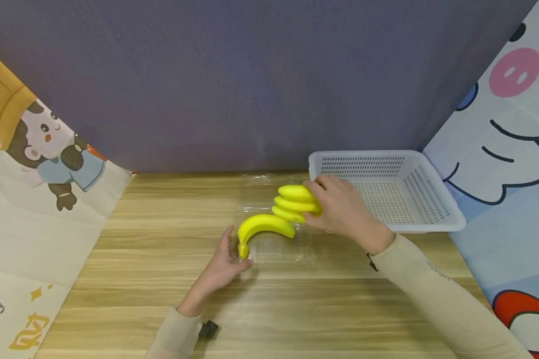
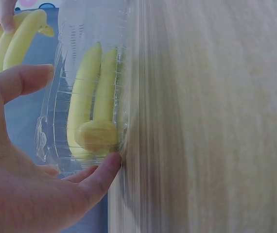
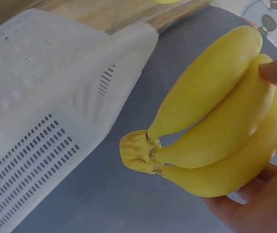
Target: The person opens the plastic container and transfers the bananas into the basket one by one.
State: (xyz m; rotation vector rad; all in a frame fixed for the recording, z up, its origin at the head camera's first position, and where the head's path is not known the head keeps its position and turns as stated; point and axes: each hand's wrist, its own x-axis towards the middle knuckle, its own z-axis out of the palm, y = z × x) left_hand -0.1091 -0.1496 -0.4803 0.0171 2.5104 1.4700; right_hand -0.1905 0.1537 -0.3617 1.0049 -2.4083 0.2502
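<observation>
My right hand (image 1: pixel 339 207) grips a bunch of three yellow bananas (image 3: pixel 211 121) by the tips, with thumb on one side and fingers on the other. The crown hangs free in the right wrist view. Lower and to the left, a clear plastic box (image 1: pixel 274 255) stands open on the table. Inside it lies another bunch of bananas (image 1: pixel 267 223); the left wrist view shows two of its fruits (image 2: pixel 85 102) side by side through the wall. My left hand (image 1: pixel 217 269) holds the box's near left corner between thumb and fingers.
A white perforated plastic basket (image 1: pixel 444 214) stands right of the box, partly behind my right hand. The wooden table (image 1: pixel 139 284) meets a dark grey back panel (image 1: pixel 206 99). Cartoon-printed sheets (image 1: pixel 512 164) line both sides.
</observation>
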